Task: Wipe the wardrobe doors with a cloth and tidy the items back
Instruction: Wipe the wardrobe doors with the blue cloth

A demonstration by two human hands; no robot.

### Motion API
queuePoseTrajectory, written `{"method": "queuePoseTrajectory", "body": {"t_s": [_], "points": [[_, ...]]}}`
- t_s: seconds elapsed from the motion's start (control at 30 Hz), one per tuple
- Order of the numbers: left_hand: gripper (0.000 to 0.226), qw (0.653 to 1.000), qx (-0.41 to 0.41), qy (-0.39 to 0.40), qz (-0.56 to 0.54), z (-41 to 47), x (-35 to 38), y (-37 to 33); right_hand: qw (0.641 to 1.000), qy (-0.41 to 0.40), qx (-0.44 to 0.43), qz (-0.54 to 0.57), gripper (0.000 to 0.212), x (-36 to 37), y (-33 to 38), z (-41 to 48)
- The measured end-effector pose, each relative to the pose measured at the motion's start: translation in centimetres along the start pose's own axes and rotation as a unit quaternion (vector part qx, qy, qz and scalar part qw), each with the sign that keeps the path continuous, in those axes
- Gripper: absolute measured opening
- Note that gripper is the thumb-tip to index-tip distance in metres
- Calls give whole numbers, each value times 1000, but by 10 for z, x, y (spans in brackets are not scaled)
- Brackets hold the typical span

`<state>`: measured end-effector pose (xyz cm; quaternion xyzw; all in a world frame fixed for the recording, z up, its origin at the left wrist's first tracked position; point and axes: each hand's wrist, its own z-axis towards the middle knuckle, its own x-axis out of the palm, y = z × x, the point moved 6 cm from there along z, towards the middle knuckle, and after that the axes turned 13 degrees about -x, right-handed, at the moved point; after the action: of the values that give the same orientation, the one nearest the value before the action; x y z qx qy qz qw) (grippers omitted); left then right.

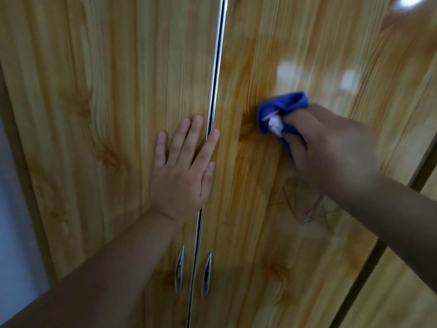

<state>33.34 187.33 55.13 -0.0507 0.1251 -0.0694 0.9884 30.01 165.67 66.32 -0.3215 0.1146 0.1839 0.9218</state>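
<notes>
- A chrome strip (216,67) runs top to bottom between two closed wardrobe doors with a glossy, light wood grain; every place below is given from this strip.
- The left door (94,114) lies to the left of the strip and the right door (272,233) to the right of it, both meeting the strip at their edges.
- The left hand (182,176) lies flat on the left door, right against the strip. Its fingers (196,131) are straight, spread and released, grasping nothing, and the index fingertip reaches across the strip onto the right door.
- The right hand (331,147), blurred, is to the right of the strip and a little higher than the left hand. Its fingers are clenched round a blue cloth (281,107).
- The cloth is bunched and pressed against the right door, near the strip but apart from it, with a small white tag (274,123) showing in its folds.
- Two slim metal handles sit low down, one (179,268) just left of the strip and one (207,273) just right of it.
- Far right of the strip, a dark gap separates the right door from a third door (402,292).
- Far left of the strip, a pale wall (14,209) borders the wardrobe.
</notes>
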Motion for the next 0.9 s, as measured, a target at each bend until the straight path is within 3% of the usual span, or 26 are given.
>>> {"method": "queuePoseTrajectory", "body": {"t_s": [0.13, 0.3, 0.43, 0.57, 0.7, 0.9], "points": [[55, 1000, -3, -1, -1, 0, 0, 1, 997, -28, 46, 46, 17, 6, 8, 2], [55, 1000, 4, -1, 0, 1, 1, 1, 995, -40, -24, 86, 9, 39, 80, -35], [53, 1000, 8, -11, -1, 1, 1, 2, 984, 34, -85, 152, 17, 80, 149, -90], [53, 1000, 10, -18, -1, 1, 2, 2, 979, 78, -91, 168, 24, 99, 179, -127], [54, 1000, 9, -20, 1, 0, 2, 2, 980, 76, -95, 160, 21, 87, 162, -109], [56, 1000, 11, 0, 2, -1, 2, 3, 995, -29, -82, 55, 15, 34, 74, -24]]}}
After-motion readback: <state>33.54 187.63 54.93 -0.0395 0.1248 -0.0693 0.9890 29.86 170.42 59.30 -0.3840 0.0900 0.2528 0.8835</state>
